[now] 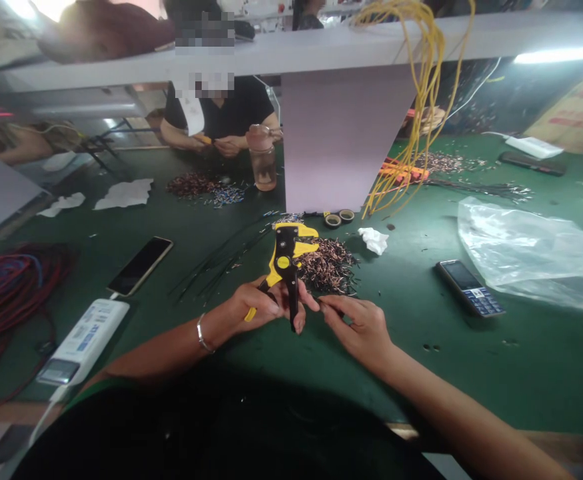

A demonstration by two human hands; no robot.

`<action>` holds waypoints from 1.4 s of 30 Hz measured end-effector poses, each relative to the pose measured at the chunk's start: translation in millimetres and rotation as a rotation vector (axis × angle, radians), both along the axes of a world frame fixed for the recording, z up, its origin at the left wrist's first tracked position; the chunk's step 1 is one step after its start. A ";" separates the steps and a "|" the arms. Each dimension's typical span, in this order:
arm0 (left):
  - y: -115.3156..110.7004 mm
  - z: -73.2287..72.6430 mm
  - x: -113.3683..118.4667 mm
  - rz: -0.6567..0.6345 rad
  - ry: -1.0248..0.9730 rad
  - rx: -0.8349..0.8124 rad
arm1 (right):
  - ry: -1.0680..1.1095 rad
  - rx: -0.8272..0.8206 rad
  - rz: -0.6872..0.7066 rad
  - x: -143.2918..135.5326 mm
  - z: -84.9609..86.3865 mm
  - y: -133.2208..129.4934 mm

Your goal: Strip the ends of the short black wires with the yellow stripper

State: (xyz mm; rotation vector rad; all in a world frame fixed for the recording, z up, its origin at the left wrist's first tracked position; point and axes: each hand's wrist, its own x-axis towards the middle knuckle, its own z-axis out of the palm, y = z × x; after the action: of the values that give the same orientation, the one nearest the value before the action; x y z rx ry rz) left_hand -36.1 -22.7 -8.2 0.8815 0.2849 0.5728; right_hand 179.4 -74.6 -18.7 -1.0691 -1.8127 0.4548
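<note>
A yellow and black wire stripper point(284, 263) stands upright in my left hand point(264, 303), with my fingers wrapped round its handles and its jaws pointing up and right. My right hand point(356, 323) is close beside it, thumb and forefinger pinched at my left fingertips. What the pinch holds, if anything, is too small to make out. Just behind both hands lies a heap of short dark wire pieces point(328, 265) with copper-coloured ends. Long thin black wires point(221, 250) stretch over the green table to the left of the tool.
Around me on the green table point(421, 380) are a smartphone point(140, 267), a white power strip point(84, 343), coiled red wires point(11, 293), a keypad phone point(471, 288), a plastic bag point(526, 247) and tape rolls point(340, 219). Yellow wires point(434, 80) hang from the shelf. A person point(221, 113) sits opposite.
</note>
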 end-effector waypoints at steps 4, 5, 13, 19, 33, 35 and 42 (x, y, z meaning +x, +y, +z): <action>1.7 -0.9 -0.7 -0.001 0.010 -0.004 | 0.138 -0.263 0.014 1.1 3.0 0.2; 2.4 -0.9 -1.0 -0.008 0.018 -0.008 | 0.195 -0.359 0.032 1.7 4.0 0.8; 3.0 3.3 -2.3 -0.034 0.026 -0.006 | 0.567 -0.728 0.155 6.5 12.4 7.8; 3.4 2.5 -4.0 -0.018 0.046 -0.009 | 0.501 -0.698 0.154 12.0 16.6 9.2; -3.5 -4.1 1.3 0.073 0.261 0.252 | 0.165 -0.062 -0.216 12.6 28.5 3.4; -4.4 -5.4 2.6 0.085 0.352 0.357 | 0.168 -0.068 -0.220 10.1 26.6 2.8; -13.8 -8.0 5.6 0.397 0.830 1.186 | 0.592 -0.557 -0.025 2.7 9.4 3.0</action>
State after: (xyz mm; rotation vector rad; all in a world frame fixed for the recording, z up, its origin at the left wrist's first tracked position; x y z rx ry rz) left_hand -30.5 -36.5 -16.2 2.2459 0.9304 0.7125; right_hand 182.1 -71.6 -9.3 -1.1577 -1.1644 1.1715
